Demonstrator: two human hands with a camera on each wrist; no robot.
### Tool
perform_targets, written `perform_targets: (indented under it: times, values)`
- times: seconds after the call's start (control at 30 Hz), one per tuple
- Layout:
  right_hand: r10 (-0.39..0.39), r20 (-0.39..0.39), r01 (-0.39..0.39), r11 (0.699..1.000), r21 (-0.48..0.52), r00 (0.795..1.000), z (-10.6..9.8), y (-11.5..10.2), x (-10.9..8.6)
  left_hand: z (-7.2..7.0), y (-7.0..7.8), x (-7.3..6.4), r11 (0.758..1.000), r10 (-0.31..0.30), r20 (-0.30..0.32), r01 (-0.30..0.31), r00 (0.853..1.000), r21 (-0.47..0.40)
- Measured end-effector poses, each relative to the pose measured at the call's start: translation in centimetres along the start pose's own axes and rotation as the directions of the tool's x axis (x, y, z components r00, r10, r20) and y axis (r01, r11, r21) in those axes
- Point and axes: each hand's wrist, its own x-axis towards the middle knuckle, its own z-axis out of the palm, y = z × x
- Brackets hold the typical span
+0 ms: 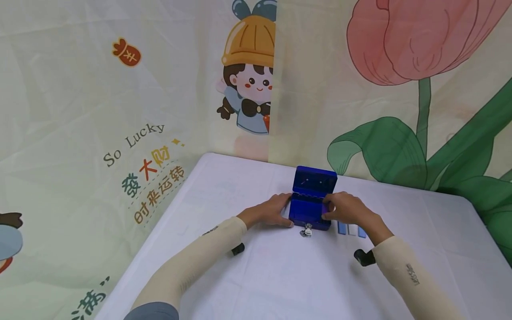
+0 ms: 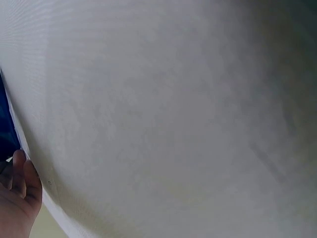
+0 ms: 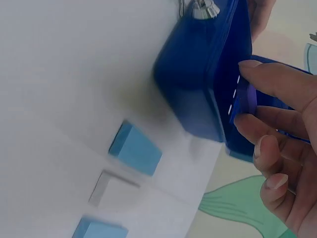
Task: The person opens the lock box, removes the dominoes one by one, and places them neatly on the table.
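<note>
A small blue metal box (image 1: 306, 213) stands with its lid (image 1: 314, 181) raised and a silver latch with keys (image 1: 307, 230) at its front. My left hand (image 1: 273, 210) holds the box at its left side, thumb by the front corner and fingers toward the hinge. The left wrist view catches only those fingers (image 2: 27, 178) beside the blue wall. Between thumb and fingers my right hand (image 1: 349, 208) pinches a small purple piece (image 3: 251, 99) at the right end of the box opening. Its far side is hidden by the fingers.
Right of the box, a blue block (image 3: 136, 148), a white block (image 3: 115, 192) and another blue block (image 3: 101, 229) lie in a row on the white table (image 1: 280, 275). A printed cloth (image 1: 304, 89) hangs behind the table's back edge. Black wrist-worn parts (image 1: 364, 258) hang below the sleeves.
</note>
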Motion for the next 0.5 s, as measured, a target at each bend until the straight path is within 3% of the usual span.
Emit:
perform_targets:
  times: [0.5]
  values:
    - [0.0, 0.014, -0.001, 0.998, 0.057, 1.0, -0.4, 2.7, -1.7, 0.1, -0.2, 0.2, 1.0, 0.004, 0.004, -0.004, 1.0, -0.012]
